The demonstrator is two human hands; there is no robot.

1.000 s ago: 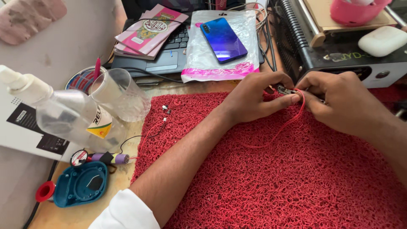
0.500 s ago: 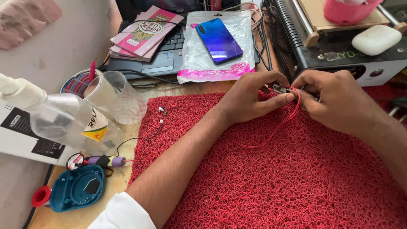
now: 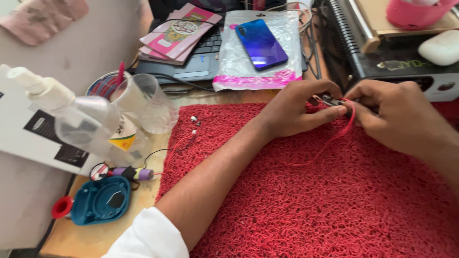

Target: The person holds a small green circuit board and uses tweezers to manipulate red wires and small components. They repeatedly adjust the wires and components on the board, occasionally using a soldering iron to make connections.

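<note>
My left hand and my right hand meet over the far edge of a red looped mat. Between their fingertips they pinch a small dark metal part. A thin red wire loops from the part down onto the mat. Most of the part is hidden by my fingers. Small loose pieces and another wire lie at the mat's left edge.
Left of the mat stand a clear plastic cup, a clear spray bottle, a blue round tool and a small cylinder. Behind are a blue phone on a plastic bag, a laptop, pink booklets and a black machine.
Both hands stay joined on the small part; the view has shifted slightly, and the red wire loop hangs a little differently.
</note>
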